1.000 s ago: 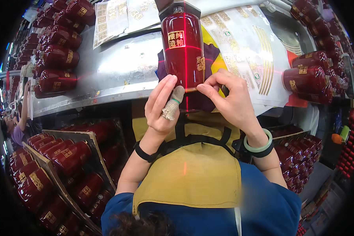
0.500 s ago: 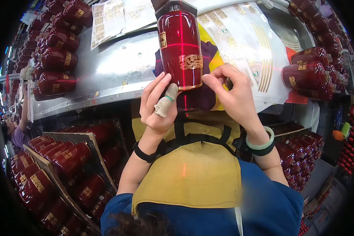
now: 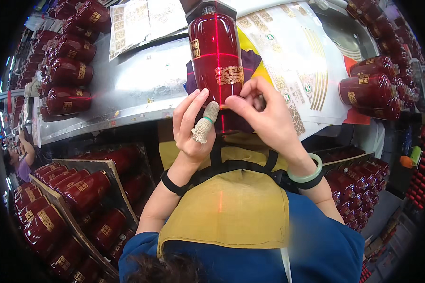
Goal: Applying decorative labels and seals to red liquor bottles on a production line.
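A glossy dark red bottle (image 3: 215, 42) lies on its side in front of me, its base toward me. Gold ornament stickers (image 3: 229, 75) decorate its wall, and red laser lines cross it. My left hand (image 3: 196, 125) steadies the lower left edge, fingers along the side and the thumb at the base. That thumb wears a knitted finger cover (image 3: 204, 123) with a green band. At the lower right edge, my right hand (image 3: 267, 111) presses its thumb on the base rim, the other fingers bent by the bottle's side. A thin gold trim at the rim is partly hidden by the thumbs.
Sheets of gold stickers (image 3: 311, 70) lie on the right of the metal table (image 3: 127, 89), with another sheet (image 3: 127, 28) at the back left. Red bottles stand at the left (image 3: 66, 70) and right (image 3: 370, 94). Wooden racks (image 3: 115, 188) of bottles flank me below. Another person (image 3: 23, 158) is far left.
My right thumb has slid left along the bottle's base rim toward my left thumb. My left hand has shifted slightly, and its thumb now lies further onto the base. The bottle stays in place.
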Tool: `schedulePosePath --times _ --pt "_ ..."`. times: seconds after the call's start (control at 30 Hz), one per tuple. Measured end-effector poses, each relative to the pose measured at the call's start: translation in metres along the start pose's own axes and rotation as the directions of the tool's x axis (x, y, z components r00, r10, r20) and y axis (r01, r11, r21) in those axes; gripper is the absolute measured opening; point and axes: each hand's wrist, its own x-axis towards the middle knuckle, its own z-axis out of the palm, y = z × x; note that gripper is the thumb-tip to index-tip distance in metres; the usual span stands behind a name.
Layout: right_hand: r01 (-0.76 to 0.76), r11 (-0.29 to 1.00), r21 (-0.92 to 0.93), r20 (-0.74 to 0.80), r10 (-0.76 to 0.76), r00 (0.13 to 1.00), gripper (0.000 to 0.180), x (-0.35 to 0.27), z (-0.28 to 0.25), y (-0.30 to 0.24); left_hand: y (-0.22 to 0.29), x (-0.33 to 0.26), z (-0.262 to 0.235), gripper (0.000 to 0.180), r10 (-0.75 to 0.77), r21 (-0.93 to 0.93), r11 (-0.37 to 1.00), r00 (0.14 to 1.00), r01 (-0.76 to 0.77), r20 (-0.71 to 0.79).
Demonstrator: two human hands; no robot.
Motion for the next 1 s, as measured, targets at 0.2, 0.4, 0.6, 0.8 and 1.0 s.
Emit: schedulePosePath --times 0.2,0.4,0.6,0.8,1.0 --pt "-0.002 0.999 0.054 0.020 0.001 1.000 0.032 0.004 -0.001 0.005 0.000 0.001 -0.001 0.039 0.009 0.011 1.000 1.000 -0.009 0.004" --pt "0.079 0.992 0.099 -0.051 -0.074 0.996 0.033 0.003 -0.008 0.011 0.005 0.004 0.002 0.038 0.047 0.057 0.997 0.999 -0.048 0.009" --pt "0.084 0.970 0.226 -0.108 -0.061 0.992 0.022 0.002 -0.025 0.012 0.009 -0.002 0.005 0.040 0.062 0.160 0.985 0.997 -0.070 0.054" --pt "0.198 0.952 0.234 -0.125 -0.173 0.977 0.017 -0.001 -0.026 0.016 0.025 -0.005 0.014 0.066 -0.161 0.083 0.984 0.987 0.160 0.013" --pt "0.174 0.980 0.101 -0.241 -0.146 0.960 0.015 -0.009 -0.016 0.010 0.016 0.012 -0.011 0.061 -0.027 0.080 0.997 0.991 0.017 0.132"
